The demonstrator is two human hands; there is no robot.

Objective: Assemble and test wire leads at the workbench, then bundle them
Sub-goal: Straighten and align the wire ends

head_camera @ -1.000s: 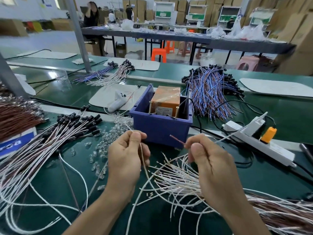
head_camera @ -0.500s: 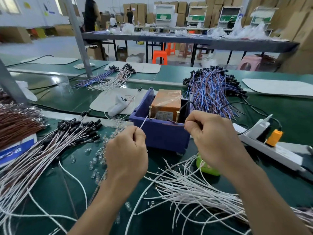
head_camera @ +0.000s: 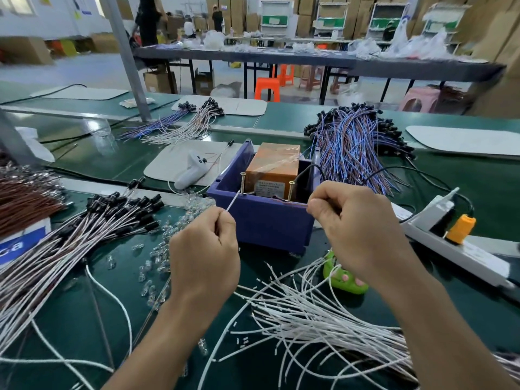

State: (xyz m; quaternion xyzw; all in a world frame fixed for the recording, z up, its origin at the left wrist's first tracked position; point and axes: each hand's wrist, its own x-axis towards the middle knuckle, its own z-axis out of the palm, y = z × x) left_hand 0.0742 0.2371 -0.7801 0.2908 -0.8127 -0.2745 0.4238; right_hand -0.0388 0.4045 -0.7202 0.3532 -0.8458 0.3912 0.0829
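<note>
Head view: white wire (head_camera: 233, 202) is pinched in left hand (head_camera: 204, 257), long axis run up-right, tip at or touching left screw (head_camera: 242, 182) on box (head_camera: 261, 220) rim. Red wire (head_camera: 292, 202) is pinched in right hand (head_camera: 357, 229), laid leftward along rim twd right screw (head_camera: 290, 190); contact can't be told. Each screw is served by its nearer hand.

Bare hands and bare forearms, seen from the wearer's own head.

The left hand (head_camera: 204, 257) shows at lower centre of the frame and the right hand (head_camera: 363, 232) right of centre. Each runs into an uncovered forearm that reaches the bottom edge. Only the backs of the hands show, with creased knuckles.
</note>
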